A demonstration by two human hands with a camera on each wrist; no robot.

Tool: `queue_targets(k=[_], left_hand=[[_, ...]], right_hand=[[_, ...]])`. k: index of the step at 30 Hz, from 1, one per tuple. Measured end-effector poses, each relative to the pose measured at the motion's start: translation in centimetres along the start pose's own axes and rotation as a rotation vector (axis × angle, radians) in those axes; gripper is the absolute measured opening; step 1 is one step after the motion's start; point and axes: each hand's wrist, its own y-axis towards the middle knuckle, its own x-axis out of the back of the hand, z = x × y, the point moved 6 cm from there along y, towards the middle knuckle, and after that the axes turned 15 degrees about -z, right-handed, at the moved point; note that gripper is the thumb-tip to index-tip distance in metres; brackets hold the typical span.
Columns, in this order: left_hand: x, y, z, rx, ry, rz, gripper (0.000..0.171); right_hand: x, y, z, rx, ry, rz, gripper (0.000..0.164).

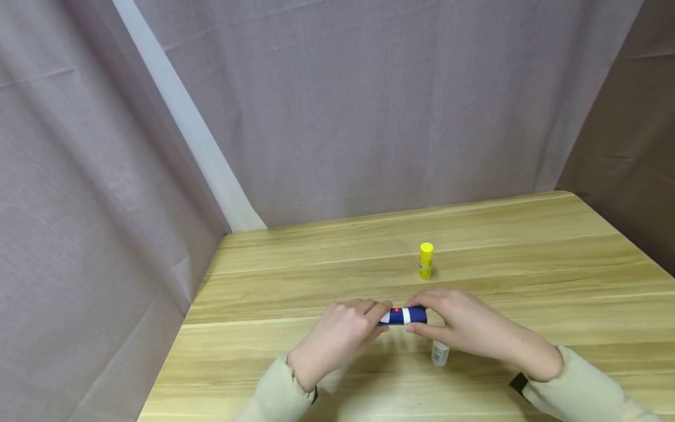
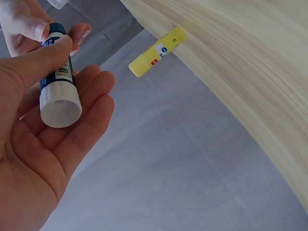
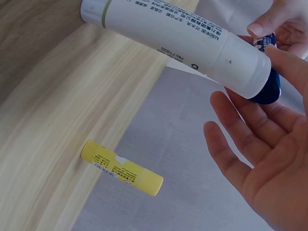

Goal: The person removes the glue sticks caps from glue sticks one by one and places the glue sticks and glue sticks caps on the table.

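Level above the wooden table, a navy-blue glue stick [image 1: 398, 317] with a white band is held between both hands. My left hand [image 1: 340, 328] grips its left end, thumb along the label in the left wrist view, where the white base [image 2: 61, 103] points toward the camera. Thumb and fingers of my right hand [image 1: 466, 322] pinch the blue cap at the other end. Below the right hand a white glue stick [image 1: 440, 354] stands upright, its top partly hidden in the head view; it covers part of the blue one in the right wrist view.
A yellow glue stick [image 1: 426, 262] stands upright on the table [image 1: 295, 275], beyond the hands. Grey cloth [image 1: 369, 117] hangs behind the table's far edge and on the left; a darker brown cloth [image 1: 633, 152] hangs at the right.
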Motion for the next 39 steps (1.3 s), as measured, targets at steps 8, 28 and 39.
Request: queue_targets(k=[8,28,39], left_hand=[[0.2,-0.2,0.1,0.005,0.007,0.005,0.030],[1.0,-2.8,2.5,0.080,-0.018,-0.010,0.035],[1.4,-5.5,3.9,0.144,0.011,0.013,0.036]], right_hand=[[0.0,0.1,-0.1,-0.009,0.001,0.002,0.022],[3.3,-2.6,-4.6,-0.096,-0.073,-0.049,0.030],[4.7,-5.0,-7.2,-0.162,-0.093,-0.036,0.030]])
